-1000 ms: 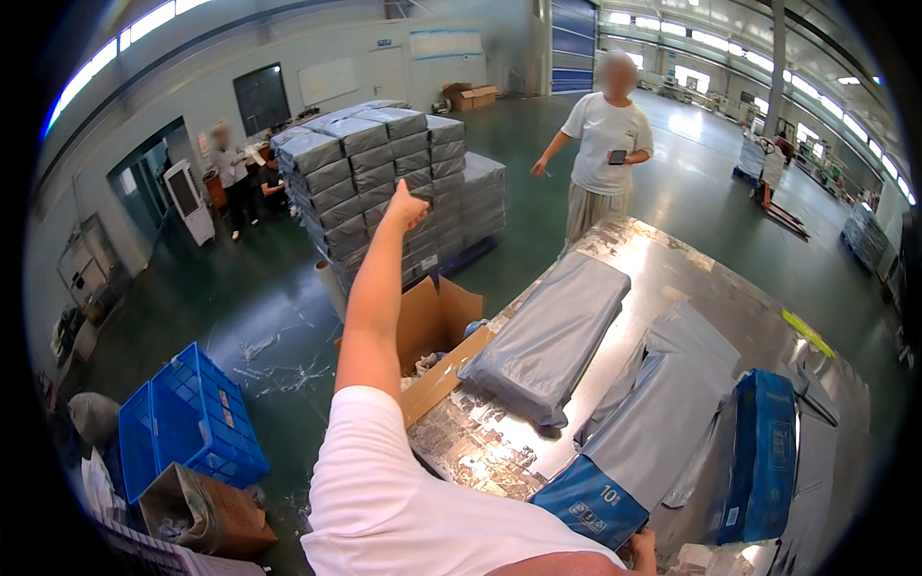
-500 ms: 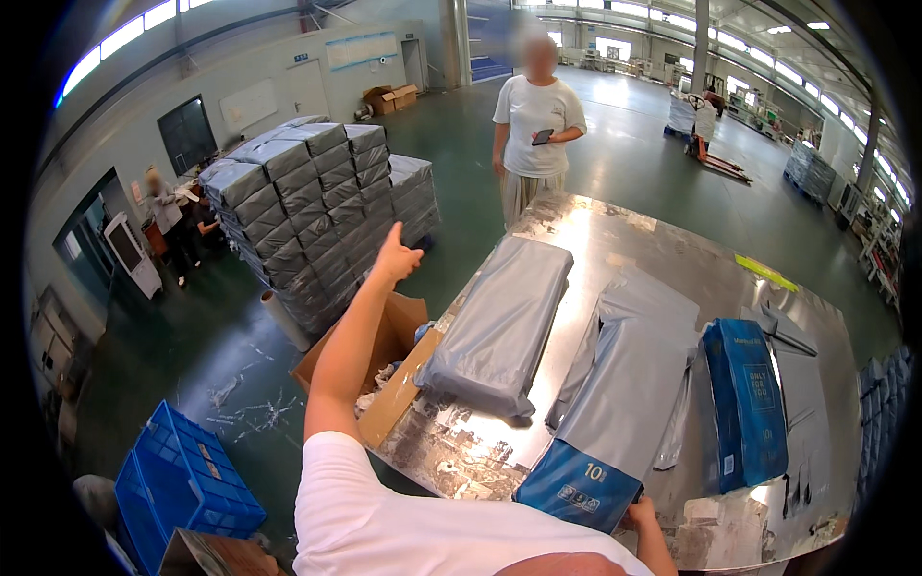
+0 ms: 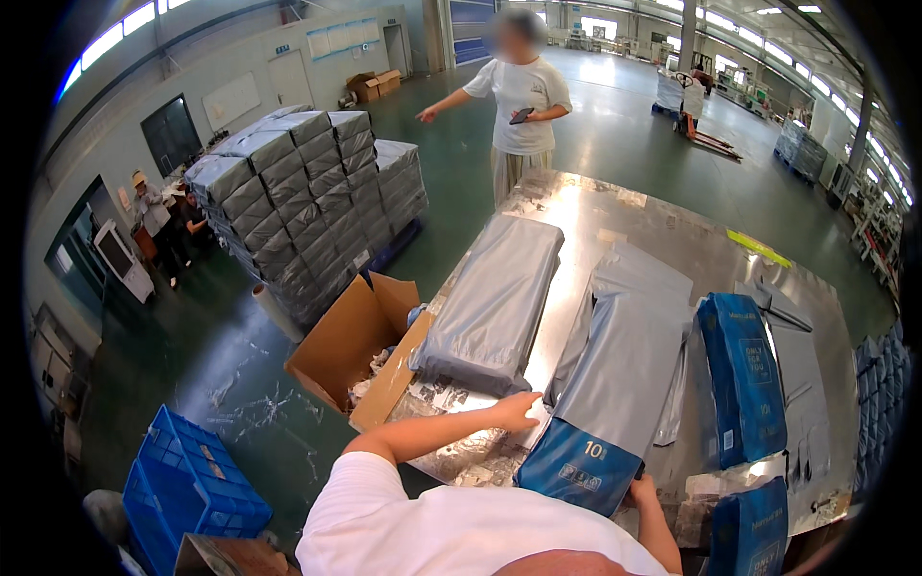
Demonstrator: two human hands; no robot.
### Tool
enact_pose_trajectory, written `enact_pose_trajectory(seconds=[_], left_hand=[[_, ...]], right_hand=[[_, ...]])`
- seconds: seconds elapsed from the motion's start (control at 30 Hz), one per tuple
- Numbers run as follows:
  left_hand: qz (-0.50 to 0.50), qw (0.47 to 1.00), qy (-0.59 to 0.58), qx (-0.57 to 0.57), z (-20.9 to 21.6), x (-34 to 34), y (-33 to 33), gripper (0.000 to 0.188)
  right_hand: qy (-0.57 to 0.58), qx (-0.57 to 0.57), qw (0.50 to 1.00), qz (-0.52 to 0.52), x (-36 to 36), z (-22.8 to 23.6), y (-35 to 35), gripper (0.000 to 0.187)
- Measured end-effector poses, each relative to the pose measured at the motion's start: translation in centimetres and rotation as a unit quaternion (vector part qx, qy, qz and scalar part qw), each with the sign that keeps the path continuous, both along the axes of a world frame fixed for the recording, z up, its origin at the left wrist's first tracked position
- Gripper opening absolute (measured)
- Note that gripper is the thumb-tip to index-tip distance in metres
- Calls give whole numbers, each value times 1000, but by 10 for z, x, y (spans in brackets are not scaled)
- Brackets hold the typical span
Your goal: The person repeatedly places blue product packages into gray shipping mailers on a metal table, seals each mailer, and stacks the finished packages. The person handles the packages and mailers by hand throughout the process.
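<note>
A blue printed package lies in front of me, its far part covered by a grey plastic bag. My right hand grips the package's near right corner, its fingertips partly hidden. At the bag's left side my left hand is low over the table, fingers apart and holding nothing; whether it touches the bag I cannot tell. Further left lies a filled grey bag. Another blue package rests on the right, beside flat grey bags. One more blue package shows at the near right edge.
The metal table carries a yellow-green strip. An open cardboard box adjoins its left edge; a blue crate is on the floor. Beyond stand stacked grey bales and a person pointing left, phone in hand.
My left hand has come down from pointing outward to beside the grey bag. A blue package has appeared at the near right. The person opposite now stretches an arm to the left.
</note>
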State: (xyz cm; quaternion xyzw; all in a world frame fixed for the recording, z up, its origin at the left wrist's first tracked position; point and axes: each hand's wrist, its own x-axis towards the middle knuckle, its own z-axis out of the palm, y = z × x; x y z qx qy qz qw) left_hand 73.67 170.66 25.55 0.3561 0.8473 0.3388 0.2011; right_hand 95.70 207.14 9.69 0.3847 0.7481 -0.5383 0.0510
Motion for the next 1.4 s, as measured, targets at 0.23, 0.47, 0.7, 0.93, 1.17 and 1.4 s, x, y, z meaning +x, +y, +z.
enact_pose_trajectory(seconds=[0.23, 0.47, 0.7, 0.93, 1.17, 1.4], left_hand=[[76, 996, -26, -38, -79, 24, 44, 52], [128, 985, -67, -97, -87, 12, 47, 23], [98, 973, -34, -208, -71, 19, 56, 22], [71, 985, 35, -150, -93, 36, 30, 15], [-73, 960, -39, -266, -81, 116, -35, 19], [-104, 991, -70, 40, -68, 118, -17, 26]], right_hand=[[-24, -13, 1000, -6, 3, -11, 7, 28], [18, -45, 998, 30, -9, 45, -22, 33], [-78, 153, 981, 91, -4, 51, -19, 36], [-94, 205, 955, 192, 7, 63, -34, 31], [-178, 169, 865, 438, 88, 80, -74, 27], [64, 80, 917, 386, 76, 112, -93, 26]])
